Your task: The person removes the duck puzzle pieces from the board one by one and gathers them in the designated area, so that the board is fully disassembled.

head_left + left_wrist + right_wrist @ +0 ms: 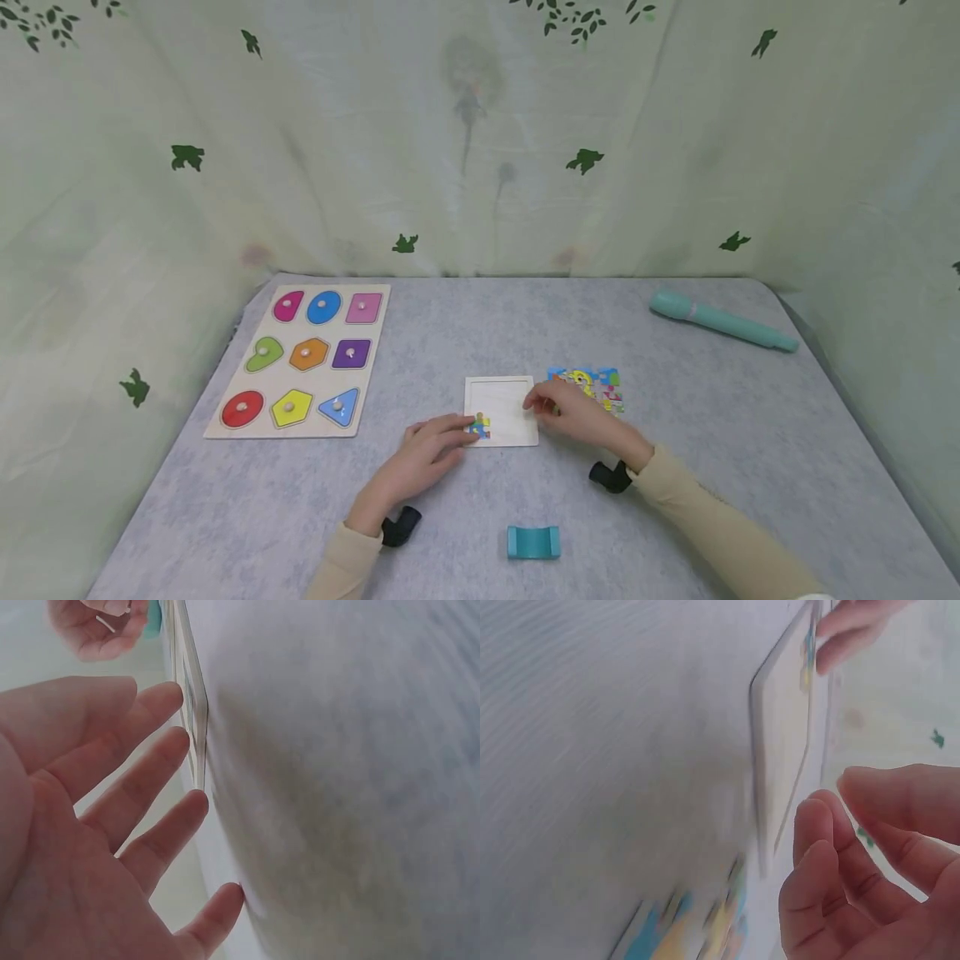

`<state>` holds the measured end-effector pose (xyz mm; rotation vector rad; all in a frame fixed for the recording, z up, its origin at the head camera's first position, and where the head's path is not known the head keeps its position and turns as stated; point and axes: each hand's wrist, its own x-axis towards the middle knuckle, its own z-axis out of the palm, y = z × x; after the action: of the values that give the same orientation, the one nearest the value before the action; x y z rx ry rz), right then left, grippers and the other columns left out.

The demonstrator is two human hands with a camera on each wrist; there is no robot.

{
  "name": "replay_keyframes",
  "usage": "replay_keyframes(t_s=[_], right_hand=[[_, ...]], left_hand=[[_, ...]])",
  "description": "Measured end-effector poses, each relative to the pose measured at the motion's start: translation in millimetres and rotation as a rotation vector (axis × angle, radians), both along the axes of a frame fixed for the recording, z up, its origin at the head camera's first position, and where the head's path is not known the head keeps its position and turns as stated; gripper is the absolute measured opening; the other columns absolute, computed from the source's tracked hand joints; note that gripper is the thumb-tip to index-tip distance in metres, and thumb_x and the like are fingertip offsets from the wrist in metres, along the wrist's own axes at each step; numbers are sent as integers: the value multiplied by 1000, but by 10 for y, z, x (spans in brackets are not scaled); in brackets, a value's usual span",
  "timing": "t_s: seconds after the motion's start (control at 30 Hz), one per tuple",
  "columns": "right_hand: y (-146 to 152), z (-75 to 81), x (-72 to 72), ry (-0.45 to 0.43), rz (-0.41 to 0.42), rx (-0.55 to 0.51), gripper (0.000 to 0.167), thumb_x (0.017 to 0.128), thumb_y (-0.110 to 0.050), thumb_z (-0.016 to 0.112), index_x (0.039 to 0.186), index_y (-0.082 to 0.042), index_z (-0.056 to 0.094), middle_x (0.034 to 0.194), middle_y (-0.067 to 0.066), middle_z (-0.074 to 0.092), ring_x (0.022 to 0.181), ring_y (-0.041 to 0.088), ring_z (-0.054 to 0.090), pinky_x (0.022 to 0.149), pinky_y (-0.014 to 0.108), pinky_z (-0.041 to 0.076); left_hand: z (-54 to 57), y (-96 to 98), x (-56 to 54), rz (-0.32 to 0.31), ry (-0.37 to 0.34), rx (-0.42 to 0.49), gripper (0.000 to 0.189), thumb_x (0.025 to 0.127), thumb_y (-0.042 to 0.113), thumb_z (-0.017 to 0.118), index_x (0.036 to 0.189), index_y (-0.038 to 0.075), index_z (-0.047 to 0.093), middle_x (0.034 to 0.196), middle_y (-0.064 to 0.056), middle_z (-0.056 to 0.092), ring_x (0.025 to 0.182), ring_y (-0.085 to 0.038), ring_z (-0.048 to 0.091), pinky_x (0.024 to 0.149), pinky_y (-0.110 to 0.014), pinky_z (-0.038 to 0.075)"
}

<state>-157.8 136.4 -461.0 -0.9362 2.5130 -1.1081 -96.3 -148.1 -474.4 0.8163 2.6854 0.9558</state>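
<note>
A small square wooden puzzle tray [506, 400] lies at the middle of the table, with a few joined jigsaw pieces [481, 427] in its near left corner. My left hand [423, 458] rests at the tray's left side, its fingers spread and fingertips touching the edge and the pieces. In the left wrist view that hand [112, 795] is nearly straight and grips nothing. Over the tray's right edge hovers my right hand [573, 412], loosely bent. I see no piece between the fingers of the right hand [862, 862] in the right wrist view.
Colourful jigsaw pieces [611, 387] lie right of the tray, partly behind my right hand. A peg shape board [341, 373] is at the left. A teal stick-like object [723, 321] lies back right, and a teal curved block [533, 542] sits near the front.
</note>
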Motion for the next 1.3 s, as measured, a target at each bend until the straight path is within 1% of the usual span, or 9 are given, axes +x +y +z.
replay_keyframes(t_s=[0.17,0.33,0.43,0.57,0.7,0.97,1.1,1.23,1.3], right_hand=[[-297,-4,-41,-23,55,2,21,87,6,57,105,0,63,90,5,61,80,14,54,69,26,46],[-502,-56,-62,3,99,6,26,84,9,56,108,1,63,94,7,62,82,15,55,71,25,46],[-581,-61,-53,-4,121,9,26,84,7,57,109,0,63,95,7,63,81,15,55,72,25,46],[-642,-59,-41,-16,129,11,26,84,5,59,108,0,64,92,6,62,79,15,54,72,26,45],[-673,-77,-42,-2,118,22,26,83,6,61,109,-1,64,90,5,60,79,14,54,72,26,45],[-702,-61,-39,21,91,32,26,83,5,60,106,-2,66,87,3,56,77,14,51,69,25,44],[-714,-58,-53,6,102,6,22,84,5,61,103,-4,67,86,3,55,74,12,49,68,25,44],[-725,-70,-67,-8,129,-39,22,84,8,59,101,-6,66,85,3,57,73,12,50,68,26,44],[-723,-80,-72,-13,124,-49,23,83,7,58,100,-7,65,85,0,58,74,11,51,68,26,45]], left_hand=[[5,-51,-5,36,-6,-44,30,97,14,56,126,10,64,141,-6,49,135,-32,34,101,-60,20],[5,-70,-4,38,-23,-35,30,98,14,55,126,9,64,142,-6,48,135,-33,33,101,-60,19],[8,-67,-3,44,-30,-28,29,98,14,55,124,9,65,141,-6,49,134,-34,33,101,-61,19],[2,-56,-3,59,-35,-28,27,97,13,55,121,8,66,140,-7,50,134,-34,34,101,-63,18],[-12,-45,-1,73,-41,-42,27,97,13,55,121,9,67,140,-6,50,134,-34,34,102,-63,18],[-27,-41,-3,73,-30,-27,26,97,11,54,120,6,67,140,-7,50,133,-35,35,101,-64,19],[-28,-44,-2,70,-27,-25,26,97,10,54,120,6,67,139,-7,51,133,-35,36,101,-65,18],[-25,-40,-5,72,-25,-25,26,97,10,54,120,6,67,139,-7,51,133,-35,36,100,-65,19],[-23,-38,-5,74,-24,-24,26,97,10,55,120,6,67,139,-7,51,133,-35,36,101,-65,19]])
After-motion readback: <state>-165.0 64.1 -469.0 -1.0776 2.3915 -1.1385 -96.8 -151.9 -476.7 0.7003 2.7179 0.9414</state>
